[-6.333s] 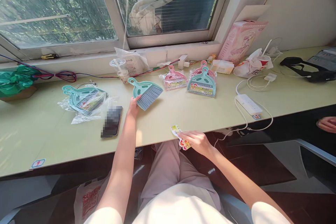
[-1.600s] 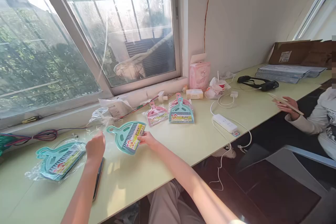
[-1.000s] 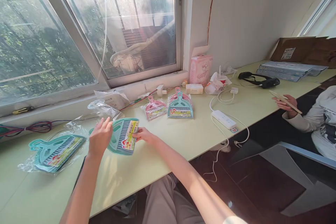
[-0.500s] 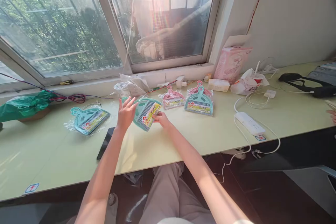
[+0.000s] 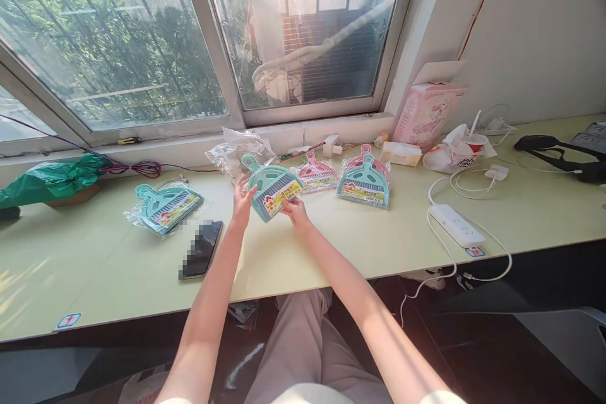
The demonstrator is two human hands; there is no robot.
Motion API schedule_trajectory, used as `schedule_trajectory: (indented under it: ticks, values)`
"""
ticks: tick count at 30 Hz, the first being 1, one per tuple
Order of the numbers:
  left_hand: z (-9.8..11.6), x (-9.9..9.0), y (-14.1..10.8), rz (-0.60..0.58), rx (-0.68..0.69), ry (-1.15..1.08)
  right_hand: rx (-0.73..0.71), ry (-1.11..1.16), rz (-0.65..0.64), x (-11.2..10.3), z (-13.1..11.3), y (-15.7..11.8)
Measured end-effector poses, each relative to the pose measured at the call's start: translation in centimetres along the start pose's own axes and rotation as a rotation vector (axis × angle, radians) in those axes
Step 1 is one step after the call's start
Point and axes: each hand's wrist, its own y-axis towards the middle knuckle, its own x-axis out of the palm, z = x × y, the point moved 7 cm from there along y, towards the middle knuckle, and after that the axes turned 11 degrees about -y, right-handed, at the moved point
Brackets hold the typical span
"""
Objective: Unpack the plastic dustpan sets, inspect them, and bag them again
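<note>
Both hands hold a small green dustpan (image 5: 273,178) with a grey-bristled brush in it and a yellow printed label across its front. My left hand (image 5: 243,203) is closed on its left edge, below the handle. At the lower right edge, my right hand (image 5: 296,211) pinches the dustpan by the label. To the left lies a bagged green dustpan set (image 5: 168,207). On the right are a pink dustpan set (image 5: 315,173) and another green dustpan set (image 5: 363,184), which overlaps a pink one behind it. Crumpled clear plastic (image 5: 240,150) lies behind my left hand.
A phone (image 5: 202,249) lies left of my forearm. A white power strip (image 5: 457,225) with trailing cables is at the right. Farther back stand a pink box (image 5: 428,115) and a tissue box (image 5: 401,153). A green plastic bag (image 5: 52,180) is at the far left.
My left hand, spread open beside the dustpan before, has closed on its left edge. The dustpan has turned, its handle now showing at the upper left. The view has shifted slightly.
</note>
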Motion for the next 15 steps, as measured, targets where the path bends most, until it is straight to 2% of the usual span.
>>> schedule_trajectory:
  ticks: [2, 6, 10, 12, 15]
  values:
    - [0.5, -0.6, 0.5, 0.097, 0.054, -0.048, -0.007, -0.036, -0.018, 0.1, 0.0, 0.0]
    - [2.5, -3.7, 1.1, 0.349, 0.186, -0.031, -0.015, -0.078, 0.039, -0.4, 0.1, 0.0]
    - [4.1, -6.4, 1.8, 0.421, 0.272, 0.020, 0.003, -0.098, 0.099, -0.7, 0.2, -0.2]
    - [4.2, -7.7, 2.0, 0.471, 0.277, 0.045, 0.013, -0.107, 0.056, -0.3, 0.2, -0.2]
    - [3.9, -9.5, 2.4, 0.548, 0.264, 0.076, 0.063, -0.138, -0.075, 0.6, 0.3, -0.2]
